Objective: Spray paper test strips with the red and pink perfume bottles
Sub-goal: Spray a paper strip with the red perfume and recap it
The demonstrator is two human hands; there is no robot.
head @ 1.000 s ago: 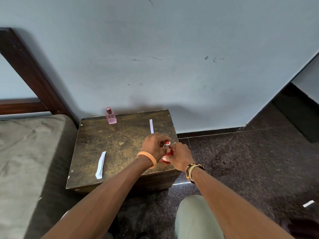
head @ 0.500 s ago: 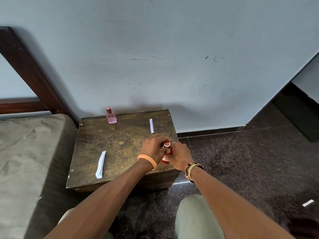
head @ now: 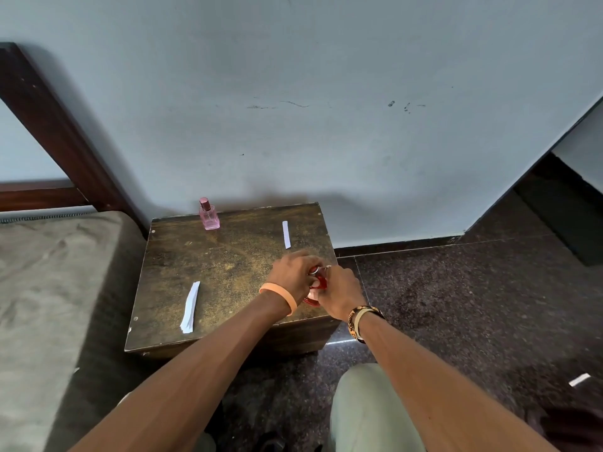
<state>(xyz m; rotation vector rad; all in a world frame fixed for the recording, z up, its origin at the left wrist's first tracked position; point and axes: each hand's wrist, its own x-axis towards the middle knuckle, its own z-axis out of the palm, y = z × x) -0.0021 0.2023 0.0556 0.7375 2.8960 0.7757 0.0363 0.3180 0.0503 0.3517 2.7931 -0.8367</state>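
Clasping the red bottle [head: 321,283] from both sides, the left hand [head: 292,272] and right hand [head: 337,291] meet over the front right corner of the surface [head: 212,269]. Each grip is curled round the bottle, which shows only as red slivers between the fingers; whether it touches the surface I cannot tell. The pink bottle [head: 208,215] stands upright at the surface's back edge, left of centre. One paper strip [head: 286,234] lies near the surface's back right corner. A stack of strips [head: 190,306] lies toward its front left.
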